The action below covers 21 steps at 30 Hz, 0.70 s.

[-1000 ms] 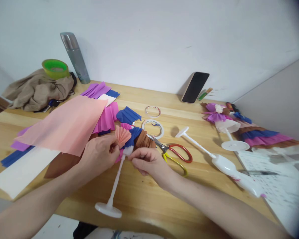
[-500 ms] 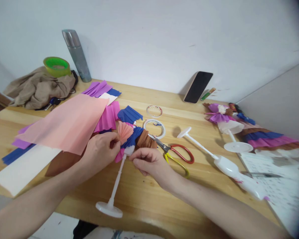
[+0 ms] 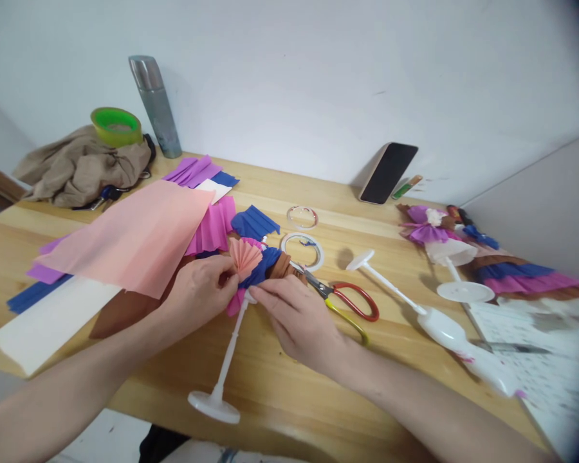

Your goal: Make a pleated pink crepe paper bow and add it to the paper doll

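Left hand (image 3: 203,290): fingers curled, thumb and forefinger closed on the edge of the peach fan (image 3: 247,256); blue pleats (image 3: 266,263) are touched by the fan;
Right hand (image 3: 296,315): fingertips pinched at the top of the white stand (image 3: 229,350), which is tilted;
Scissors (image 3: 324,289): laid beside the hand, handles spread;
Phone (image 3: 390,172): propped against the wall, its screen dark;
Sheet (image 3: 516,370): covered with dark marks; too blurred to be read.

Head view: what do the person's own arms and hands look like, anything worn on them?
Left forearm and right forearm are bare, no sleeve in view. The left hand and right hand wear no gloves; no ring, watch or bracelet shows.
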Each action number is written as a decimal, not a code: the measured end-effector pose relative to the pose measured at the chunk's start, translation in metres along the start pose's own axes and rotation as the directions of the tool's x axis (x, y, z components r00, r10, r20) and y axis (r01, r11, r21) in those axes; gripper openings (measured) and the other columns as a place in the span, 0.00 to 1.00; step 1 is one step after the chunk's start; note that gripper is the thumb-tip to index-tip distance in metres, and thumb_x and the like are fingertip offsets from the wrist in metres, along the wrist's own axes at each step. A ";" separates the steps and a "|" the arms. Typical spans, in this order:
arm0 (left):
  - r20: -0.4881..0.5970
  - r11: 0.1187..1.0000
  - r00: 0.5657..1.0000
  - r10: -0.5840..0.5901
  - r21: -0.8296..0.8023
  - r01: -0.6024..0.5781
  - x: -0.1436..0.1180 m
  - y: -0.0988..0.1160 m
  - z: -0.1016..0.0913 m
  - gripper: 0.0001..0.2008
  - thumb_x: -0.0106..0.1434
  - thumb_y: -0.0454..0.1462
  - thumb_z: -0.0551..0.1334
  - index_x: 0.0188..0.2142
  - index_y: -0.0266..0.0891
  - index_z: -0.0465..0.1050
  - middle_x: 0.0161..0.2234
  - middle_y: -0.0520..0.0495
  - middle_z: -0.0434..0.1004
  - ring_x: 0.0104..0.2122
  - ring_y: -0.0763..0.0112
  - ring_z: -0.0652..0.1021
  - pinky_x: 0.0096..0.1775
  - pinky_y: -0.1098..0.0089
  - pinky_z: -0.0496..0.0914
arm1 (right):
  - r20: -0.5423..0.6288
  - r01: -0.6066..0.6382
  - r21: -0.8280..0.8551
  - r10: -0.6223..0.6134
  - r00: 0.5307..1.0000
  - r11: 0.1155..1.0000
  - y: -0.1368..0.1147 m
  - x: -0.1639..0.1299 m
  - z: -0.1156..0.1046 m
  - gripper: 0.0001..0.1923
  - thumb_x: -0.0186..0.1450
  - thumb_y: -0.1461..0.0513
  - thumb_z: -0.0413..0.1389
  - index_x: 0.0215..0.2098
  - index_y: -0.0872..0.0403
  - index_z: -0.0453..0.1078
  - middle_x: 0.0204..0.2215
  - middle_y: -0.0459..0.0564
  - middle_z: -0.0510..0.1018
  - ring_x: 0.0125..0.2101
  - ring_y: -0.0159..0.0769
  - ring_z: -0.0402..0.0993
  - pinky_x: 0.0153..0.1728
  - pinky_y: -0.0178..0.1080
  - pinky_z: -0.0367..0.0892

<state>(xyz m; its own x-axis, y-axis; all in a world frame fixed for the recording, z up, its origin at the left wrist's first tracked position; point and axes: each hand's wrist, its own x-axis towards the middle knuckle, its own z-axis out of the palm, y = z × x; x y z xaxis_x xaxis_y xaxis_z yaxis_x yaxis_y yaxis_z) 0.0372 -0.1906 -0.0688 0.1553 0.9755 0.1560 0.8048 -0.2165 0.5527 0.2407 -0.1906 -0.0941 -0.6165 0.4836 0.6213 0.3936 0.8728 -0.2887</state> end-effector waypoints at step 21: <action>-0.021 0.995 0.996 0.085 0.061 -0.084 -0.003 -0.004 0.006 0.10 0.63 0.36 0.59 0.26 0.37 0.69 0.25 0.51 0.73 0.24 0.73 0.70 0.30 0.71 0.61 | 0.064 -0.050 -0.089 0.056 0.996 0.995 0.007 -0.007 0.013 0.18 0.67 0.71 0.49 0.54 0.58 0.68 0.45 0.60 0.77 0.44 0.43 0.72 0.41 0.44 0.72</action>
<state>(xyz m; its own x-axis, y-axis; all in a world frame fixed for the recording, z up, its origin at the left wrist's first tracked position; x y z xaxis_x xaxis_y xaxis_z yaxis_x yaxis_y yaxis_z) 0.0367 -0.1925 -0.0762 0.2114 0.9523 0.2199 0.8221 -0.2949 0.4870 0.2387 -0.1867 -0.1098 -0.6359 0.5348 0.5564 0.4831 0.8381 -0.2535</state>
